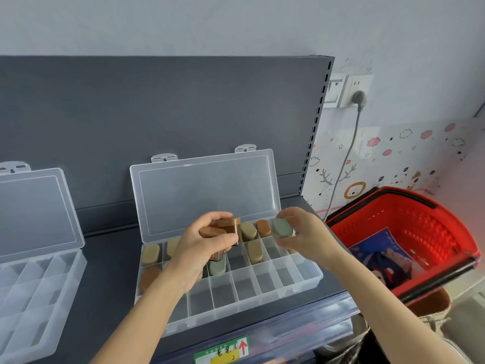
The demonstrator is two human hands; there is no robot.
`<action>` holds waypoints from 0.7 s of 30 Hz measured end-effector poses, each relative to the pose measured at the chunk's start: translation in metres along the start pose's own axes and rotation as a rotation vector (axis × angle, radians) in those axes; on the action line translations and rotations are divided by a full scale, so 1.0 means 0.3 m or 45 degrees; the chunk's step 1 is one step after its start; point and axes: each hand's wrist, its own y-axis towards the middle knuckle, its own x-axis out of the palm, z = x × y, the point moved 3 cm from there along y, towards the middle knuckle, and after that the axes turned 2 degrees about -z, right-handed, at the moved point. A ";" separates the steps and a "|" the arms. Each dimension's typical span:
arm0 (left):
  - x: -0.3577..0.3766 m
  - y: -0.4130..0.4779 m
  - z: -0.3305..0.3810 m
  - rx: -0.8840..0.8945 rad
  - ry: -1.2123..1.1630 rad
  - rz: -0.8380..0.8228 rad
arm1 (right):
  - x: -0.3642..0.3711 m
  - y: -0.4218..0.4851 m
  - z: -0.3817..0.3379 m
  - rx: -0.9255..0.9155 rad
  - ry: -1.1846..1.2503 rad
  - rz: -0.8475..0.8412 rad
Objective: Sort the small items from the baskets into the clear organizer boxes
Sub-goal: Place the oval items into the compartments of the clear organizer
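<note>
A clear organizer box (275,281) lies open on the dark shelf, lid leaning back. Several small oval tins, tan, brown and grey-green, stand in its back and left compartments, such as a tan tin (150,254). My left hand (202,248) hovers over the box's middle and grips a stack of copper-brown tins (227,228). My right hand (307,233) pinches one grey-green tin (281,227) above the box's back right compartments.
A second clear organizer box (34,290) lies open at the left. A red shopping basket (425,232) with a blue packet inside stands to the right of the shelf. A grey cable hangs from a wall socket (351,90). The shelf edge bears a label (228,352).
</note>
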 end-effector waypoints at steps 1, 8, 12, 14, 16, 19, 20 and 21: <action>-0.002 -0.004 0.000 0.008 0.012 0.001 | 0.005 0.000 0.003 -0.004 -0.082 -0.032; -0.008 -0.011 -0.016 0.035 0.127 0.071 | 0.021 -0.001 -0.011 -0.024 -0.336 -0.168; 0.009 0.015 -0.013 0.097 0.397 0.101 | 0.022 0.018 -0.008 0.005 -0.303 -0.143; 0.015 0.034 -0.016 0.137 0.560 0.075 | 0.032 0.015 -0.003 0.001 -0.317 -0.174; 0.020 0.049 -0.020 0.170 0.725 0.022 | 0.041 0.009 0.003 -0.017 -0.329 -0.195; 0.030 0.058 -0.027 0.210 0.842 -0.092 | 0.040 0.005 0.004 -0.025 -0.324 -0.182; 0.033 0.055 -0.029 0.214 0.870 -0.134 | 0.039 0.005 0.003 -0.026 -0.319 -0.180; 0.035 0.052 -0.030 0.211 0.894 -0.172 | 0.038 0.005 0.002 -0.026 -0.311 -0.179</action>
